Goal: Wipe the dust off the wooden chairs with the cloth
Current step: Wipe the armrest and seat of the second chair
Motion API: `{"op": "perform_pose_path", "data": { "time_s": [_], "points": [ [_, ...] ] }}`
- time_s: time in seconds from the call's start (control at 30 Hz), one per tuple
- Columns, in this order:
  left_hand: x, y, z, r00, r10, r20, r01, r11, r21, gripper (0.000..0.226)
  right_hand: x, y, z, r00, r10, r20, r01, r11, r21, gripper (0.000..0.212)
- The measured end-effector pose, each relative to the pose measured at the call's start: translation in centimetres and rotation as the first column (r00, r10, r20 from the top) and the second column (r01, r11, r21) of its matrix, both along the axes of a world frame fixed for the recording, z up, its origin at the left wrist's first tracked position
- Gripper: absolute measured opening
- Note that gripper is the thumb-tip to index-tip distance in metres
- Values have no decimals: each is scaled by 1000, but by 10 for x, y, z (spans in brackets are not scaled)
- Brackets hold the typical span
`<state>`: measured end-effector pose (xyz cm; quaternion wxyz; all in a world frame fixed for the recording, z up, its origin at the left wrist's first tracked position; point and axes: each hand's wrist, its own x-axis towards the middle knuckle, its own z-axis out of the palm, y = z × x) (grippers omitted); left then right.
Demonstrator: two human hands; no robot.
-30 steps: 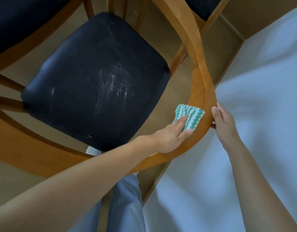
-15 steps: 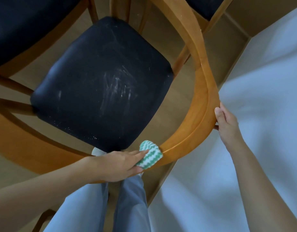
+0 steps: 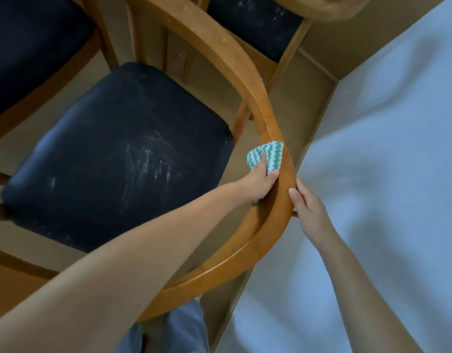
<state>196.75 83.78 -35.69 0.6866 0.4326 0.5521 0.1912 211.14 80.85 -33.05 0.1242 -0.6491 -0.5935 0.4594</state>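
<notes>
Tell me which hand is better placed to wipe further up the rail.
Left. The left hand holds the cloth on the chair rail below the dust; the right hand grips it.

Bare left forearm (image 3: 143,250), bare right forearm (image 3: 360,276) — blue-grey trousers (image 3: 186,327).

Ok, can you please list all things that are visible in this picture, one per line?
near chair: one, brown wood with black seat, centre
other chairs: two, same colours, top left and top right
dust: white streaks, on the near seat
cloth: one, green and white, on the near chair's curved rail
floor: beige, under the chairs
wall: pale, right side
trousers: blue-grey, bottom centre
left hand: holds the cloth against the rail
right hand: grips the rail's outer edge
</notes>
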Motion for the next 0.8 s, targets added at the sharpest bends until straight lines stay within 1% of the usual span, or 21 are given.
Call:
{"op": "perform_pose_path", "data": {
  "time_s": [0.13,0.2,0.3,0.4,0.53,0.57,0.63,0.7,0.77,0.8],
  "points": [
    [2,44,3,983,184,16,-185,982,35,65,-1,-1,1,999,-1,-49,1,1000,-7,37],
    [3,56,2,979,202,-15,-200,977,77,67,-1,-1,2,999,15,-52,-15,1000,-8,37],
    [7,54,0,987,127,-99,-112,983,146,63,-1,-1,2,998,16,-54,-16,1000,-6,37],
    [8,27,-2,995,31,-99,-10,977,214,59,-1,1,6,999,20,-28,-20,1000,-17,44],
    [4,-10,-1,996,-35,-87,55,971,234,58,1,4,12,1000,-1,-24,0,999,-46,41],
    [4,-16,2,994,-53,-98,75,969,236,57,3,4,13,999,-35,-19,34,998,-52,42],
    [4,-27,12,982,-110,-156,146,959,241,56,6,2,15,985,-169,-41,167,985,-52,36],
    [5,-35,22,957,-163,-240,223,943,248,54,10,-1,19,956,-282,-88,284,959,15,35],
    [6,-41,31,928,-178,-328,274,923,271,53,12,-4,27,951,-297,-92,306,946,108,40],
    [7,-43,35,908,-184,-376,300,913,277,52,13,-4,30,957,-275,-89,286,946,152,39]
  ]
}}
